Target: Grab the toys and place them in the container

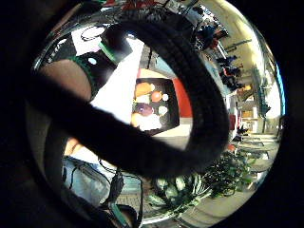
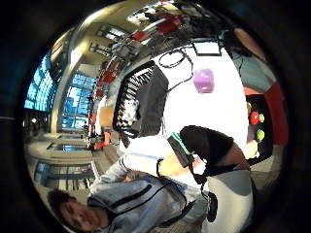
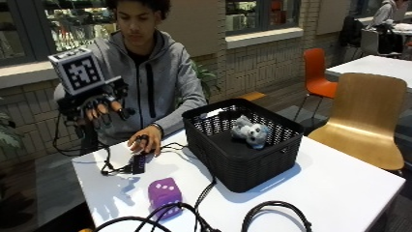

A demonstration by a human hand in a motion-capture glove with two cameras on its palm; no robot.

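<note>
No text, label or number can be read anywhere.

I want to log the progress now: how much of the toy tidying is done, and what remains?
Done: one grey plush toy already lies inside the black basket. In hand: nothing; the gloved right hand is raised above the table, away from the toys, fingers hanging relaxed. Left: the purple plush die lies on the table in front of the basket, not yet picked up.
</note>
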